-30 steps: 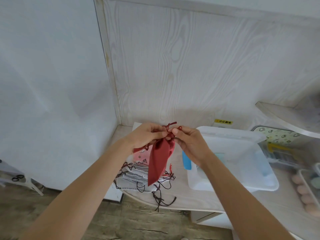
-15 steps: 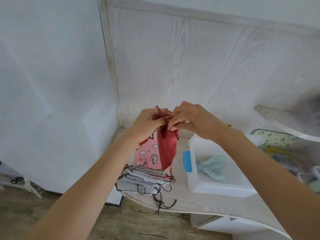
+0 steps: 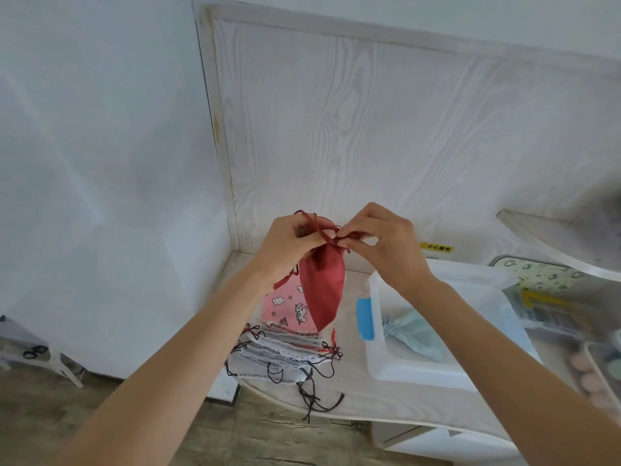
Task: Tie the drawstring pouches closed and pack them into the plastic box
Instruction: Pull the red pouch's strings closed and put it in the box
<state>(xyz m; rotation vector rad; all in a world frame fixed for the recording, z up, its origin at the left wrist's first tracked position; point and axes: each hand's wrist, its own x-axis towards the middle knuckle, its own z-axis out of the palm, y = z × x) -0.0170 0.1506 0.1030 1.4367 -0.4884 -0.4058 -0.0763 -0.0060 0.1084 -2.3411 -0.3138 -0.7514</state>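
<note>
The red pouch (image 3: 324,290) hung limp above the pouch pile (image 3: 285,351), left hand (image 3: 289,243) and right hand (image 3: 383,243) pinching its drawstring (image 3: 319,230) at the gathered neck, probably the surest hold on such light, soft cloth.

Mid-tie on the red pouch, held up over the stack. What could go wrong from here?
1. The red pouch hangs only from the drawstring pinched by the left hand and right hand; a slip could drop it onto the stack of pouches.
2. The stack's loose black cords trail over the table edge and could snag and drag pouches off.
3. A loose knot might reopen in the plastic box.
</note>
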